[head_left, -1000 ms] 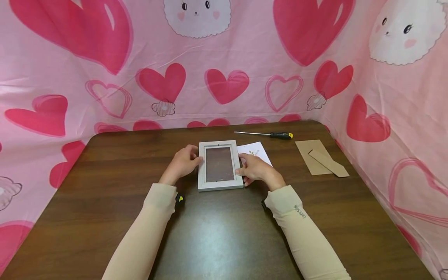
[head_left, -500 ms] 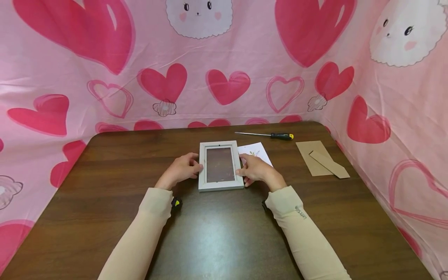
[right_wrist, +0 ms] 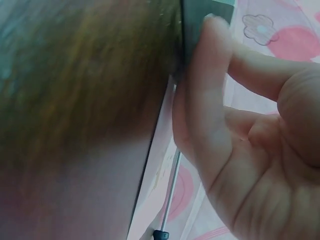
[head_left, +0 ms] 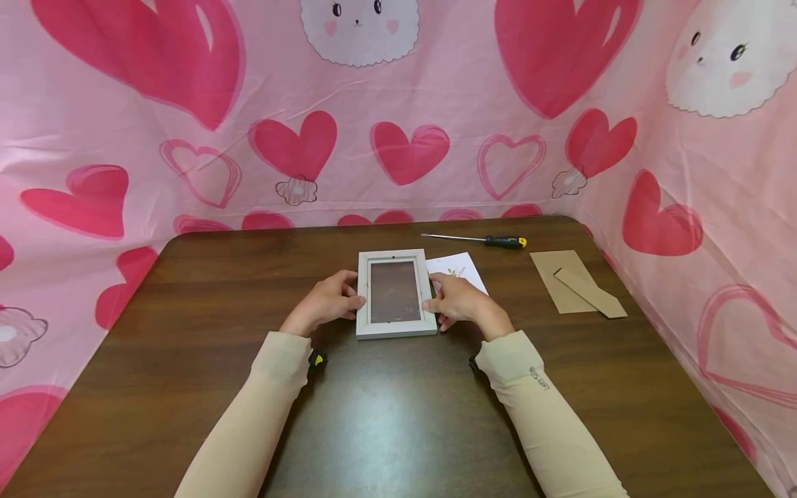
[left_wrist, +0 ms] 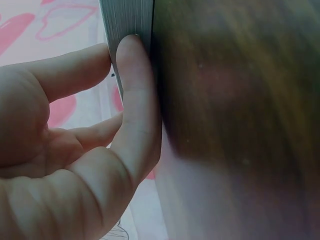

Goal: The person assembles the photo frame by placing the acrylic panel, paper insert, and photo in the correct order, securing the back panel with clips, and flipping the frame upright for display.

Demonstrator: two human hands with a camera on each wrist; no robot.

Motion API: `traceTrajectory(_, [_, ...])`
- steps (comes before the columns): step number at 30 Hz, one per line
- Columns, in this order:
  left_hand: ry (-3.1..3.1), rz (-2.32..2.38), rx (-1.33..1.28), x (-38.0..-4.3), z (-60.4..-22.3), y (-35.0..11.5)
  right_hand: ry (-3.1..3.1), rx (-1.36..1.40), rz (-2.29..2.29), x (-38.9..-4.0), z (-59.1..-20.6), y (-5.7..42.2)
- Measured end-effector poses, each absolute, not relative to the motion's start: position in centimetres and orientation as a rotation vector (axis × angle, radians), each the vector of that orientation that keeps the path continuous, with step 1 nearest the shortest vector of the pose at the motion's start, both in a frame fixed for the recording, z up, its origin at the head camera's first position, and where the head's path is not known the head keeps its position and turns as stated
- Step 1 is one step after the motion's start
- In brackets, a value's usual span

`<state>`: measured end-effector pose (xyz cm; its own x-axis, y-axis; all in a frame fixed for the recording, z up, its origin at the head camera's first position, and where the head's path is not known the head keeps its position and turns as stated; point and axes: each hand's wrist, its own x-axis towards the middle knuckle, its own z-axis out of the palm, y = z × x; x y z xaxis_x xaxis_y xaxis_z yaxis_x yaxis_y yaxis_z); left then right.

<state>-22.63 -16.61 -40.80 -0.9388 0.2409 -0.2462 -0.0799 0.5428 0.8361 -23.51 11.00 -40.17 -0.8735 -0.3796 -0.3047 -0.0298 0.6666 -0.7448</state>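
Observation:
A pale grey picture frame lies flat on the table, with a clear-looking dark pane inside its border. My left hand holds its left side, thumb at the top edge. In the left wrist view, a finger rests along the frame's outer side. My right hand grips the right side, its thumb on the border. The right wrist view shows a finger against the frame's side. A white printed card lies just right of the frame, partly hidden by the right hand.
A screwdriver with a black and yellow handle lies toward the back of the brown table. At the right are a brown backing board and a narrow cardboard strip across it. A pink heart-patterned cloth hangs behind.
My left hand has slid slightly nearer along the frame's left side. The right hand keeps its place on the frame. The head view has shifted a little.

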Motion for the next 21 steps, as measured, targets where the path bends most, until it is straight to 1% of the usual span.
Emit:
traceTrajectory(5, [2.449,1.363,0.122,-22.6,-40.8,-16.4,2.504,-0.413,-0.986,-23.8,-40.0,11.7])
traceTrajectory(12, [2.454,1.363,0.117,-22.5,-40.7,-16.4,2.611,-0.377,-1.032,-24.2,-38.6,13.2])
traceTrajectory(17, [2.459,1.363,0.109,-22.6,-40.8,-16.4,2.787,-0.370,-0.880,-24.4,-38.1,14.5])
traceTrajectory(21, [2.460,1.355,0.098,-22.6,-40.9,-16.3,2.915,-0.322,-0.696,-24.2,-38.3,14.5])
